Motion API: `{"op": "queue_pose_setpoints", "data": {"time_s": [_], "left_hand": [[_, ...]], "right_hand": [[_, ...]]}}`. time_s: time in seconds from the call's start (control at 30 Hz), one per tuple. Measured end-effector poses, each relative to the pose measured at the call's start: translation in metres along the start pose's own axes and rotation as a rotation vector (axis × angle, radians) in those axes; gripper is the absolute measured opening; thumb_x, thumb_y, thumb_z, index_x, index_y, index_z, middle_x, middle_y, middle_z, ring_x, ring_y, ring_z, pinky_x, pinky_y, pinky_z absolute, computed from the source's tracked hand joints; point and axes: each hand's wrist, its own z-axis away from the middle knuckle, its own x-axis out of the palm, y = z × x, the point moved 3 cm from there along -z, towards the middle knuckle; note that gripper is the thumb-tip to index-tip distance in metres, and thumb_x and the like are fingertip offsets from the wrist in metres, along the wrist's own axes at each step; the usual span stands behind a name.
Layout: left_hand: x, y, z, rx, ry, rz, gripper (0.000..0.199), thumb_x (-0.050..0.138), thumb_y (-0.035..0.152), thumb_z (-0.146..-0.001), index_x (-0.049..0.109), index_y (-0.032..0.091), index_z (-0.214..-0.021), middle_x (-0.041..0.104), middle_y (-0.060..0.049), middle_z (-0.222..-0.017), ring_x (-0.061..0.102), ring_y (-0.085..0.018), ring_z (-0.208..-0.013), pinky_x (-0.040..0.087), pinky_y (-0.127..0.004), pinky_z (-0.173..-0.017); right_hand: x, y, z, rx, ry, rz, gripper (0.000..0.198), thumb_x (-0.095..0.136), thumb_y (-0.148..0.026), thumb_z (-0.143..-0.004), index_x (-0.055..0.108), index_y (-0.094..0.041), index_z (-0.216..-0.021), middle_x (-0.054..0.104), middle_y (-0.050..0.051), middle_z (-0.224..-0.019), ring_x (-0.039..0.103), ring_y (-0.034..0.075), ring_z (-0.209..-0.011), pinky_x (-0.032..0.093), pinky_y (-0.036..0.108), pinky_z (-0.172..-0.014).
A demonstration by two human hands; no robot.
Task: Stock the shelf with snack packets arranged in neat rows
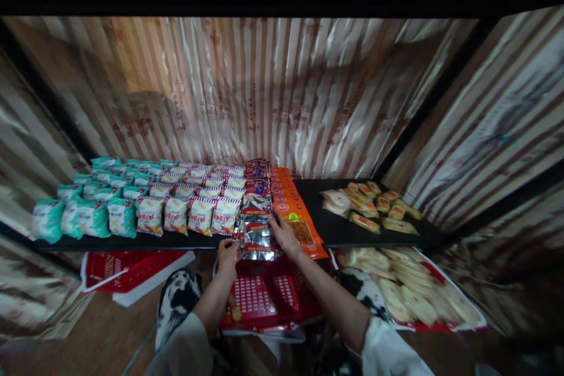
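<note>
Both hands are at the near end of a row of dark red and silver snack packets (259, 238), which lie overlapping on the black shelf. My left hand (227, 255) is closed at the lower left edge of the nearest packets, fingers curled and thumb on top. My right hand (285, 235) grips the right edge of the same packets, its fingertips partly hidden. Close by on the right lie orange snack packets (299, 214), overlapping in a column. To the left stand rows of white snack bags (200, 215).
Teal snack bags (92, 220) fill the shelf's left end. Small yellow packages (365, 205) lie loosely at the right on the black shelf (312, 205). Below are a red basket (264, 299) between my knees and a tray of pale packages (409, 288). A dark beam crosses above.
</note>
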Motion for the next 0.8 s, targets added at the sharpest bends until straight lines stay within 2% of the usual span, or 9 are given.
{"op": "queue_pose_setpoints", "data": {"time_s": [0.2,0.4,0.53,0.67,0.8], "left_hand": [[-0.001,0.000,0.001,-0.039,-0.037,-0.044,0.016,0.055,0.010,-0.077,0.049,0.017,-0.090,0.057,0.004,-0.055,0.055,-0.008,-0.043,0.045,-0.019,-0.046],[-0.005,0.001,-0.003,-0.010,-0.048,-0.132,0.028,0.060,0.017,-0.076,0.050,0.017,-0.102,0.057,0.005,-0.057,0.054,-0.008,-0.043,0.040,-0.017,-0.044],[-0.007,0.001,-0.009,0.023,-0.081,-0.254,0.023,0.055,0.022,-0.079,0.052,0.016,-0.101,0.057,0.004,-0.058,0.053,-0.008,-0.042,0.039,-0.018,-0.043],[-0.012,0.009,-0.017,0.154,-0.153,-0.544,0.018,0.051,0.027,-0.081,0.054,0.017,-0.096,0.061,0.001,-0.062,0.054,-0.010,-0.044,0.037,-0.020,-0.044],[-0.012,0.032,-0.015,0.393,-0.133,-1.008,0.015,0.050,0.029,-0.082,0.061,0.020,-0.087,0.066,-0.003,-0.071,0.062,-0.017,-0.068,0.042,-0.024,-0.060]], "right_hand": [[0.000,-0.007,-0.001,-0.050,0.027,0.046,0.059,0.044,-0.054,-0.083,0.041,-0.024,-0.134,0.057,0.007,-0.126,0.050,0.023,-0.118,0.036,0.039,-0.101],[-0.006,-0.008,-0.014,-0.018,0.024,0.030,0.064,0.046,-0.057,-0.081,0.042,-0.022,-0.134,0.054,0.009,-0.129,0.048,0.023,-0.120,0.034,0.039,-0.103],[-0.009,-0.008,-0.029,0.007,0.014,-0.022,0.069,0.046,-0.059,-0.080,0.039,-0.021,-0.136,0.050,0.009,-0.134,0.044,0.022,-0.124,0.032,0.037,-0.105],[-0.012,-0.009,-0.049,0.007,-0.008,-0.073,0.067,0.047,-0.058,-0.080,0.041,-0.021,-0.135,0.052,0.009,-0.131,0.046,0.023,-0.123,0.033,0.037,-0.104],[-0.013,-0.011,-0.066,-0.020,-0.038,-0.121,0.061,0.048,-0.055,-0.080,0.044,-0.023,-0.133,0.057,0.007,-0.126,0.051,0.022,-0.117,0.034,0.037,-0.102]]}}
